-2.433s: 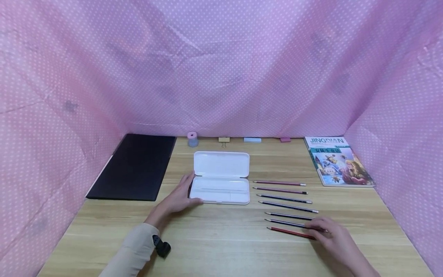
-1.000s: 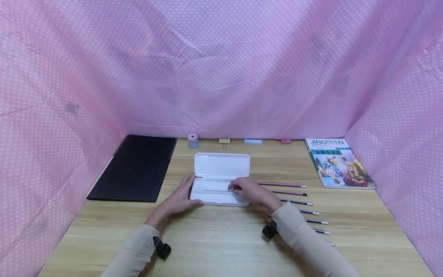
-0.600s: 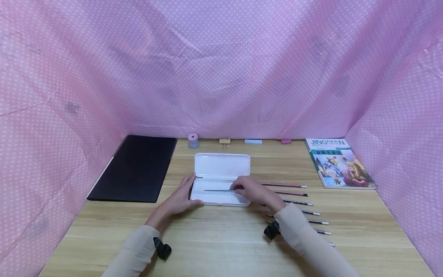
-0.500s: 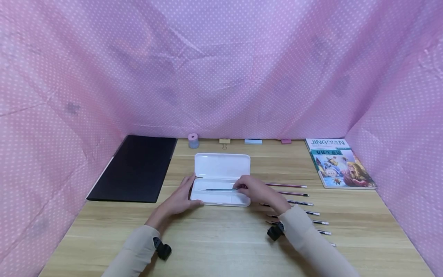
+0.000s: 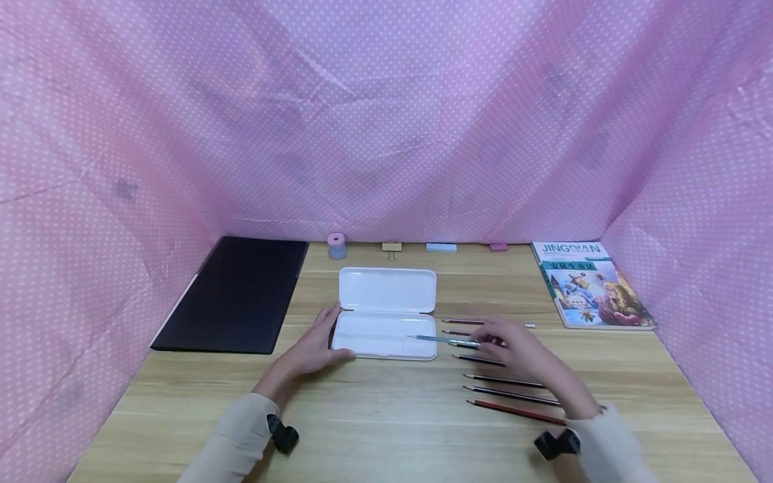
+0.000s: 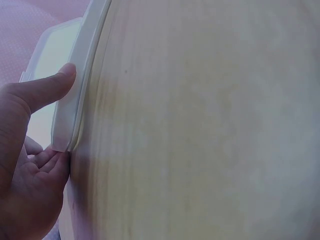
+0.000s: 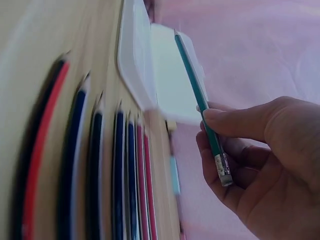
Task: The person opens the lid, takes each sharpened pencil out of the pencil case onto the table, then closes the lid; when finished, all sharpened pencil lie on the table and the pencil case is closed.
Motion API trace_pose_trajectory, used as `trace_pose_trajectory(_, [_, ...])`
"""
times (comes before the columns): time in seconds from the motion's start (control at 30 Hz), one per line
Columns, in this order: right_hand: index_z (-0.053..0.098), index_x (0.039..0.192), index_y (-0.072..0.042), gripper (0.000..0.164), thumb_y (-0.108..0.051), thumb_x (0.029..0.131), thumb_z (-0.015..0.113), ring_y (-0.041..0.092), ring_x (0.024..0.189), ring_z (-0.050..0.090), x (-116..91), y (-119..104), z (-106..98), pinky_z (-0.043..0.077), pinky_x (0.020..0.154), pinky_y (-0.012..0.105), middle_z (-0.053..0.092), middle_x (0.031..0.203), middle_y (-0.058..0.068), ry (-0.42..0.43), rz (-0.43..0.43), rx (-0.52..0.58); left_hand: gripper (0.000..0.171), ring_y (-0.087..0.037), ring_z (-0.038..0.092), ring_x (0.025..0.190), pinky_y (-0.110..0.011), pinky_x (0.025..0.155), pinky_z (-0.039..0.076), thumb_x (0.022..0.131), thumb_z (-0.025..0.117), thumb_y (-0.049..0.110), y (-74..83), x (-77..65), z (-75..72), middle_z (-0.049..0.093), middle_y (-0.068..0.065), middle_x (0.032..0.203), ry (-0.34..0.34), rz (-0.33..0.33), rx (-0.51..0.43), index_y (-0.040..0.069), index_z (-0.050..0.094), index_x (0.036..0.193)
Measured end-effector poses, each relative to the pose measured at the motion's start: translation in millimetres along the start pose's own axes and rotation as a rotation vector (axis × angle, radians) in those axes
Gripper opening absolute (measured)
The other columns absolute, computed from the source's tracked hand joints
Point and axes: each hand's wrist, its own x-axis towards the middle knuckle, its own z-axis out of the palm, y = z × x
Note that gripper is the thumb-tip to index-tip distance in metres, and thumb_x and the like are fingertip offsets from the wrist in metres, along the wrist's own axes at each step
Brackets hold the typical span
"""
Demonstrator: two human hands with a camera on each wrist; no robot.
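In the head view, the left hand (image 5: pixel 314 342) holds the left end of an open white pencil case (image 5: pixel 386 326). In the left wrist view its thumb (image 6: pixel 47 91) lies on the case's side wall and its fingers are at the corner. The right hand (image 5: pixel 513 345) pinches a green pencil (image 5: pixel 443 339) near its eraser end, as the right wrist view shows with the thumb (image 7: pixel 240 121) on top. This pencil points left, its tip over the case's right part. Beneath and beside the right hand lie several pencils in a row, including a red pencil (image 5: pixel 513 410) nearest the person.
A black folder (image 5: pixel 235 292) lies at the left and a magazine (image 5: pixel 588 285) at the right. Along the back edge sit a pink and grey sharpener-like item (image 5: pixel 337 246), a binder clip (image 5: pixel 392 247), a light blue block (image 5: pixel 441 247) and a pink block (image 5: pixel 498 247).
The right hand went from the row of pencils into the case, then drew the green pencil up and out to the right. The left hand stayed on the case.
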Motion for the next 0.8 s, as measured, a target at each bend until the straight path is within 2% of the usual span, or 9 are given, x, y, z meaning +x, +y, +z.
trace_pose_trajectory(0.2, [0.068, 0.1, -0.021, 0.023, -0.004, 0.084, 0.064, 0.004, 0.079, 0.055, -53, 19, -7, 0.048, 0.066, 0.023, 0.06, 0.092, -0.01, 0.09, 0.037, -0.015, 0.109, -0.024, 0.024, 0.133, -0.047, 0.107, 0.023, 0.071, 0.072, 0.053, 0.4, -0.3, 0.5, 0.023, -0.008, 0.146, -0.003, 0.007, -0.005, 0.015, 0.007, 0.149])
trace_pose_trajectory(0.33, [0.068, 0.097, -0.021, 0.026, -0.002, 0.08, 0.067, 0.0, 0.076, 0.055, -85, 29, -2, 0.048, 0.063, 0.022, 0.061, 0.089, -0.011, 0.134, 0.031, -0.004, 0.109, -0.024, 0.023, 0.134, -0.047, 0.107, 0.022, 0.071, 0.073, 0.053, 0.1, -0.3, 0.6, 0.021, -0.008, 0.147, 0.003, 0.006, -0.003, 0.015, 0.007, 0.149])
trace_pose_trajectory(0.57, [0.069, 0.092, -0.025, 0.034, 0.002, 0.072, 0.073, 0.0, 0.082, 0.057, -127, 38, 19, 0.042, 0.072, 0.009, 0.063, 0.089, -0.014, 0.263, -0.05, -0.014, 0.108, -0.026, 0.025, 0.133, -0.048, 0.106, 0.023, 0.071, 0.072, 0.053, -0.1, 0.6, 1.1, 0.022, -0.009, 0.147, 0.007, -0.004, 0.009, 0.015, 0.007, 0.149])
trace_pose_trajectory(0.67, [0.069, 0.091, -0.026, 0.032, 0.0, 0.073, 0.073, 0.0, 0.083, 0.057, -136, 39, 26, 0.041, 0.073, 0.009, 0.063, 0.089, -0.014, 0.258, -0.033, 0.014, 0.108, -0.025, 0.026, 0.132, -0.048, 0.107, 0.023, 0.071, 0.072, 0.053, -1.2, 1.2, 1.6, 0.022, -0.009, 0.146, 0.009, -0.007, 0.015, 0.015, 0.007, 0.149])
trace_pose_trajectory(0.8, [0.07, 0.09, -0.027, 0.023, -0.009, 0.077, 0.071, -0.002, 0.083, 0.056, -143, 40, 31, 0.046, 0.07, 0.017, 0.062, 0.089, -0.016, 0.179, 0.082, 0.016, 0.108, -0.025, 0.027, 0.131, -0.047, 0.107, 0.024, 0.071, 0.072, 0.052, -2.2, 1.5, 2.8, 0.024, -0.009, 0.145, 0.012, 0.004, 0.022, 0.015, 0.008, 0.149])
